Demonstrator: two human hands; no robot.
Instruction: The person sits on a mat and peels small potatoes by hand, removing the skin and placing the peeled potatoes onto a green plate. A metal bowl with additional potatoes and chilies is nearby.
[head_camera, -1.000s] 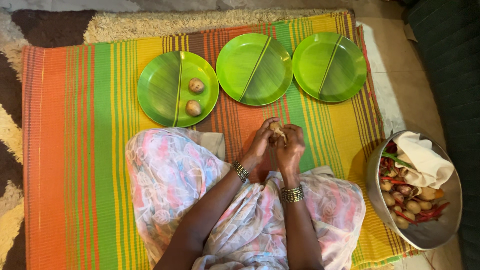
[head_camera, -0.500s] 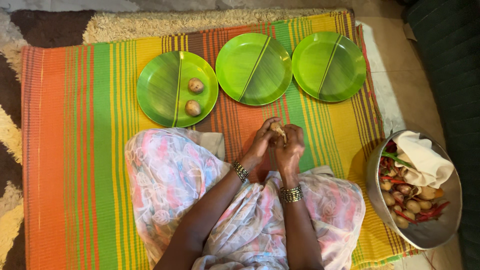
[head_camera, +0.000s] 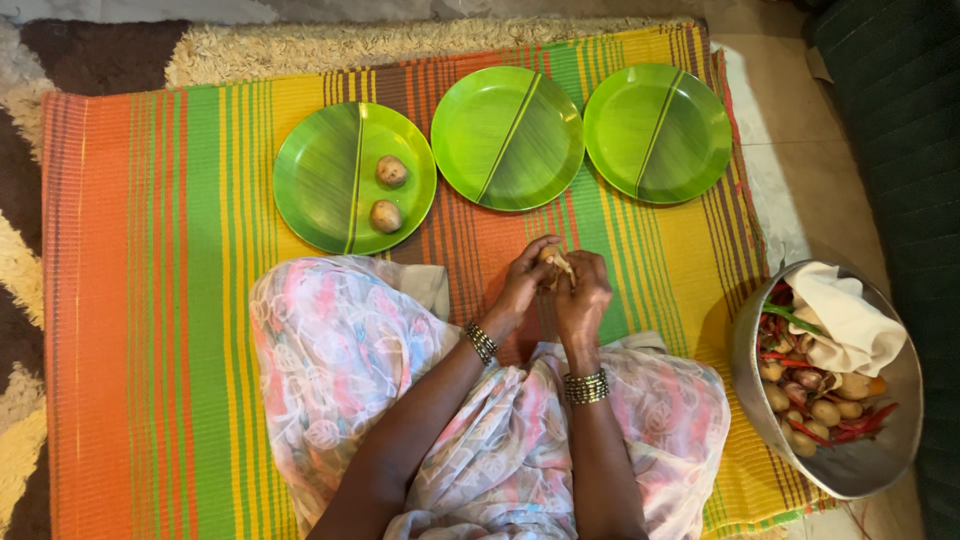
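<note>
My left hand and my right hand meet over the striped mat, both closed around one small pale brown bulb whose dry skin sticks out between the fingertips. Most of the bulb is hidden by my fingers. Beyond my hands lie three green leaf-patterned plates. The left plate carries two small brown bulbs. The middle plate and the right plate hold nothing.
A metal bowl at my right holds several small bulbs, red chillies and a white cloth. My lap is covered in floral cloth. A shaggy rug edges the mat; dark furniture stands at the far right.
My fingers have shifted slightly on the bulb; nothing else has moved.
</note>
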